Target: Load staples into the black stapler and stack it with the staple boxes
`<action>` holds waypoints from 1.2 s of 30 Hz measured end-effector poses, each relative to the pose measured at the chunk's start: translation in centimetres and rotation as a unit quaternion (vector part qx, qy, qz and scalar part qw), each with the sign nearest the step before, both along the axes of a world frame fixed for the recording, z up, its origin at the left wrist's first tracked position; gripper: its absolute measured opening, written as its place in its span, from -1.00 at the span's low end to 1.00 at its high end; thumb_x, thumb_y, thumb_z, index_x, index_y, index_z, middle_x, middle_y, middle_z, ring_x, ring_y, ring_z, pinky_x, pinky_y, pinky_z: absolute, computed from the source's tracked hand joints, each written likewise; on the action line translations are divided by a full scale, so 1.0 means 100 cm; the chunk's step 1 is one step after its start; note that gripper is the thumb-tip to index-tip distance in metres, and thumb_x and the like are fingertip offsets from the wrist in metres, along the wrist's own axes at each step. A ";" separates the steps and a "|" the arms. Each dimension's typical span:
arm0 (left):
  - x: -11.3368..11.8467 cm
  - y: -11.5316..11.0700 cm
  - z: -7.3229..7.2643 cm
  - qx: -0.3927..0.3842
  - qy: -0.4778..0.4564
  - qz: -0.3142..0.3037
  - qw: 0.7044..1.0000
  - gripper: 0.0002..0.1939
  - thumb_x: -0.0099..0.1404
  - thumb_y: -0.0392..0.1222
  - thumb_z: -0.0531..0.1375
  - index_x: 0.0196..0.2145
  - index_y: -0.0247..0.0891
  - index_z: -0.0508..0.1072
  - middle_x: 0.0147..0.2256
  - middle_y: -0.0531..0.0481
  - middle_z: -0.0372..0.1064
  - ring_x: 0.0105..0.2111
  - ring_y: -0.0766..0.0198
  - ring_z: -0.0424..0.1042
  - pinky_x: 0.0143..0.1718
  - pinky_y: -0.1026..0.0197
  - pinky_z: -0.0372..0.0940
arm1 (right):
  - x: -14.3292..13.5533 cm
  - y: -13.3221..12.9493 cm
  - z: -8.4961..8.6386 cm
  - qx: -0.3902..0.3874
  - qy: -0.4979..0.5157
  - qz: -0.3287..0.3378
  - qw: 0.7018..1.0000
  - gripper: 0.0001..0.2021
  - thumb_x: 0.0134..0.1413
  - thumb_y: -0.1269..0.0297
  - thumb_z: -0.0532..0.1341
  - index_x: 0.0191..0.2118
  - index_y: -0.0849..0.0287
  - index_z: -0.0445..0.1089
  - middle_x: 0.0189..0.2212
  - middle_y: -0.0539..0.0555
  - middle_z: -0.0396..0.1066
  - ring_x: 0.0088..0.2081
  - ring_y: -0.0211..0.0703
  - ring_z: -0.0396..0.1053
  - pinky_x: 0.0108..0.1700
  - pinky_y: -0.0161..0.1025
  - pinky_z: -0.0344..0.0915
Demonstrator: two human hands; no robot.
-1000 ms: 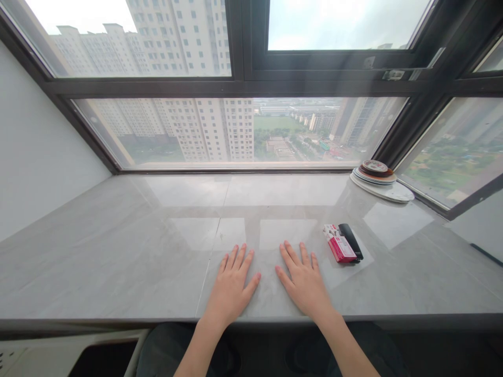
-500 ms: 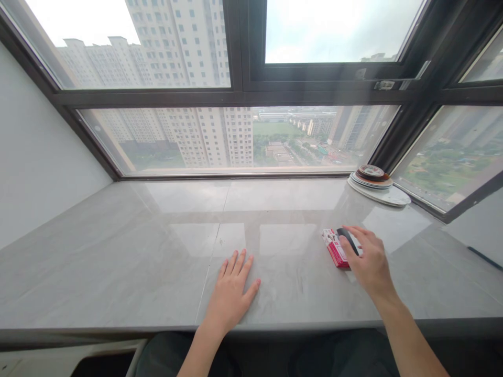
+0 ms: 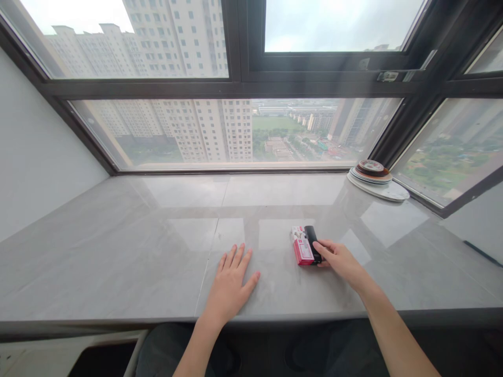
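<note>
The shiny grey counter beneath dark-framed windows bears the left hand.

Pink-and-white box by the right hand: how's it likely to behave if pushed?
Probably stiff: the box shows straight edges and flat faces. Likely to slide rather than roll, since it's flat-sided and the grey counter looks glossy. May shift together with the black item right alongside it, which the right hand is gripping.
</note>
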State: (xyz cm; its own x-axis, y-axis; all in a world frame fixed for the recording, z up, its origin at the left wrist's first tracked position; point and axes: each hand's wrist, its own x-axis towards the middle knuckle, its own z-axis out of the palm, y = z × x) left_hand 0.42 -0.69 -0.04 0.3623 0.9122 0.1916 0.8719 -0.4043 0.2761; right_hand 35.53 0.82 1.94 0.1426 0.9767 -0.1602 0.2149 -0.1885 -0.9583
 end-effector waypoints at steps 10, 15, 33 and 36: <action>0.021 0.019 0.022 -0.071 -0.198 0.161 0.964 -0.33 0.49 0.15 0.01 0.41 -0.20 0.09 0.22 -0.23 0.39 0.21 -0.04 0.38 0.17 -0.03 0.29 | -0.179 -0.002 -0.009 0.096 -0.058 0.019 0.993 -0.48 0.31 -0.08 0.09 0.14 0.13 0.52 -0.12 0.18 0.49 -0.29 -0.06 0.48 -0.32 -0.15 0.52; 0.041 0.014 0.024 0.012 -0.137 0.187 0.973 -0.22 0.33 -0.05 0.18 0.42 -0.27 0.05 0.23 -0.30 0.30 0.20 -0.12 0.33 0.17 -0.06 0.27 | -0.144 -0.009 -0.008 0.128 -0.150 -0.032 0.980 -0.55 0.32 0.01 0.09 0.07 0.16 0.55 -0.16 0.15 0.50 -0.31 -0.10 0.42 -0.13 -0.12 0.42; -0.047 0.062 0.019 0.052 -0.149 0.262 0.952 -0.50 0.33 0.03 0.23 0.16 -0.22 0.44 0.03 -0.18 0.44 0.07 -0.03 0.41 0.11 0.03 0.29 | -0.129 -0.040 -0.013 0.136 -0.238 -0.057 0.960 -0.55 0.29 -0.02 0.14 0.18 0.03 0.46 -0.14 0.08 0.40 -0.21 -0.08 0.46 -0.17 -0.21 0.35; -0.057 0.077 0.018 0.040 -0.150 0.261 0.953 -0.55 0.34 0.07 0.23 0.08 -0.20 0.51 -0.03 -0.17 0.48 0.02 -0.02 0.42 0.06 0.05 0.29 | -0.128 -0.040 -0.013 0.144 -0.237 -0.056 0.959 -0.57 0.30 -0.01 0.15 0.16 0.04 0.47 -0.16 0.08 0.40 -0.21 -0.08 0.45 -0.17 -0.21 0.34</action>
